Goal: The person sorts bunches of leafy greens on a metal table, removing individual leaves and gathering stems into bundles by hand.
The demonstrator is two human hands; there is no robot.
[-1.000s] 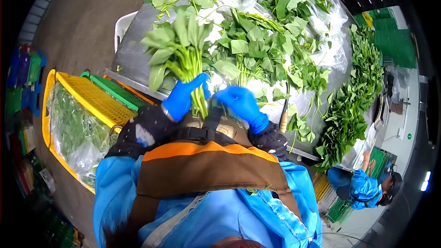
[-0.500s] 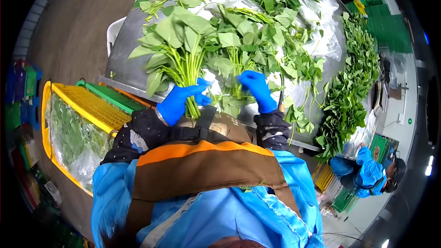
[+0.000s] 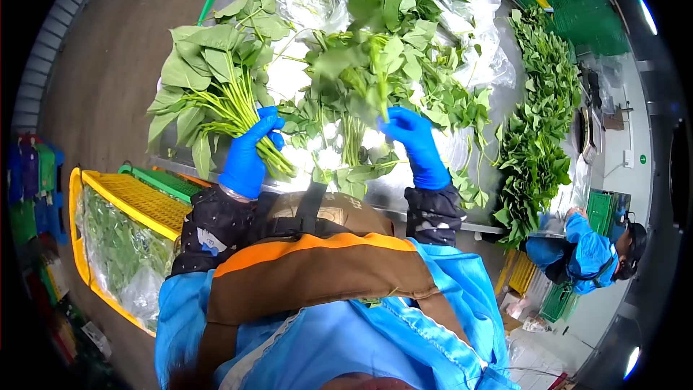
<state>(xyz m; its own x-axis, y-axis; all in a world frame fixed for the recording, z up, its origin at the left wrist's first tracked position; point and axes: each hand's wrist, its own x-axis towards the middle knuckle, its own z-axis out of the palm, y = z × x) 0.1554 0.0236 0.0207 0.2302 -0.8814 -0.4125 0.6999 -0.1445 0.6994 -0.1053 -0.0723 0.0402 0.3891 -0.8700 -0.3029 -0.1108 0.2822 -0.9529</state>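
My left hand [image 3: 247,155], in a blue glove, is wrapped round the stems of a thick bunch of leafy greens [image 3: 227,105]. The bunch leans to the left, its broad leaves fanned out and its cut ends showing below my fingers. Farther right, my gloved right hand [image 3: 417,146] pinches a small sprig of leafy greens [image 3: 381,76] by its stem, held upright. Motion blurs part of that sprig's leaves. Between my hands, more stems [image 3: 352,141] lie on the table among loose leaves.
Loose greens and clear plastic bags [image 3: 314,0] cover much of the metal table [image 3: 509,36]. A long heap of greens [image 3: 534,123] lines its right side. On the left stands a yellow crate [image 3: 137,198] with bagged greens. A person in blue [image 3: 592,253] is at the lower right.
My left hand has moved left with its bunch, which now tilts further left. My right hand, earlier low with curled fingers near the stems, now has a sprig raised in it.
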